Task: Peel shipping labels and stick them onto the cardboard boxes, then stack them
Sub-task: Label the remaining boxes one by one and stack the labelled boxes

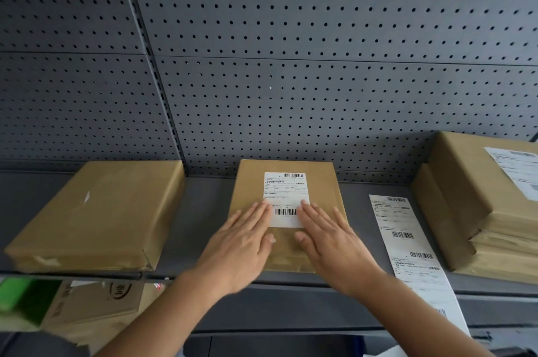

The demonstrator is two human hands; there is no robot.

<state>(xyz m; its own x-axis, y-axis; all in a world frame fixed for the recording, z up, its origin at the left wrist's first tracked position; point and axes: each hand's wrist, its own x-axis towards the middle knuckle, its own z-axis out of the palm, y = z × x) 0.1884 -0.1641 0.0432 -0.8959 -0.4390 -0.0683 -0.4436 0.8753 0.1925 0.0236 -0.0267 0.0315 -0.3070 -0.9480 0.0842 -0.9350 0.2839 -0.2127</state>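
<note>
Head view: smoothing the label (286, 190) onto the box (320, 182) under both palms, left hand (244, 240) and right hand (329, 237) flat, straight-fingered, slightly apart; right of the right hand, a strip of labels (407, 249) and a labelled stack (465, 190), seemingly done; left of the left hand, one bare box (96, 211) probably left to label.

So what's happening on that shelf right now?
A person's left grip and right grip, bare hands with fingers straight, press flat on the lower part of the shipping label on the middle cardboard box, apparently smoothing it down. The left box shows no label on top. The stack of boxes on the right has a top label. A strip of printed labels lies on the shelf between them, hanging over the front edge.
</note>
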